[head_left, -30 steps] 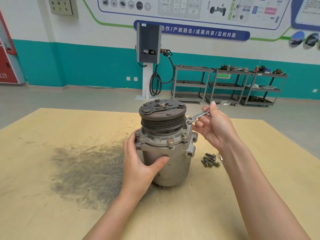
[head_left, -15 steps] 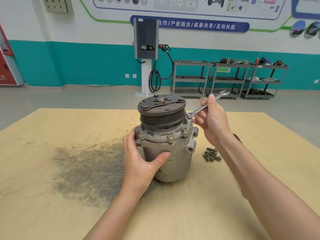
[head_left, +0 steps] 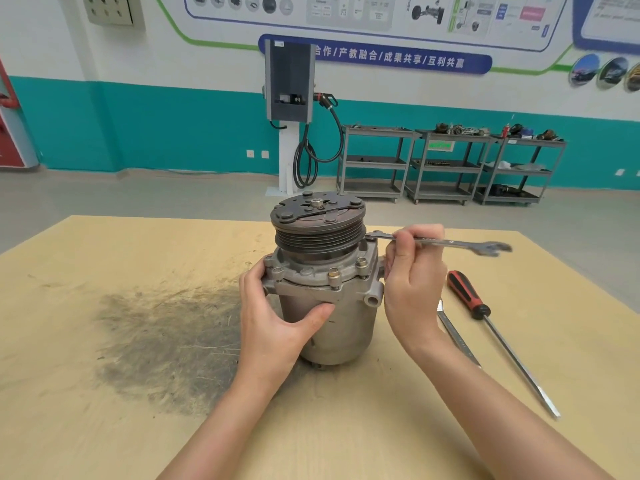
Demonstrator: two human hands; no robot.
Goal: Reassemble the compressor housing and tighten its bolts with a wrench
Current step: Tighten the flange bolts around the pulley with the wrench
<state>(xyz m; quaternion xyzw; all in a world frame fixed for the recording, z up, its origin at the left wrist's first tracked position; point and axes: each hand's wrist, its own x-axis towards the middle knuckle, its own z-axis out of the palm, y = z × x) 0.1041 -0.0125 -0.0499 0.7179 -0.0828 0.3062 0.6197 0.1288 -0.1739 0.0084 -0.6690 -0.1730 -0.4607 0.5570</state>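
A grey metal compressor [head_left: 341, 327] stands upright on the wooden table [head_left: 104, 427], its dark grooved pulley [head_left: 318, 230] on top. Bolts [head_left: 333, 273] sit in the flange below the pulley. My left hand [head_left: 277, 317] grips the housing from the left, thumb across its front. My right hand [head_left: 414, 285] pinches a silver combination wrench [head_left: 460, 243] near its ring end. The wrench lies level, ring end at the right rear of the flange beside the pulley, open end pointing right.
A red-and-black handled screwdriver [head_left: 498, 337] and a flat silver tool [head_left: 457, 336] lie on the table right of my right wrist. A dark grease smear [head_left: 166, 337] covers the table left of the compressor. Grey shelf carts [head_left: 446, 164] stand by the far wall.
The wrench handle has swung from pointing up and away to level and rightward, my right hand turning with it. My right arm now hides the loose bolts. The screwdriver has come into view.
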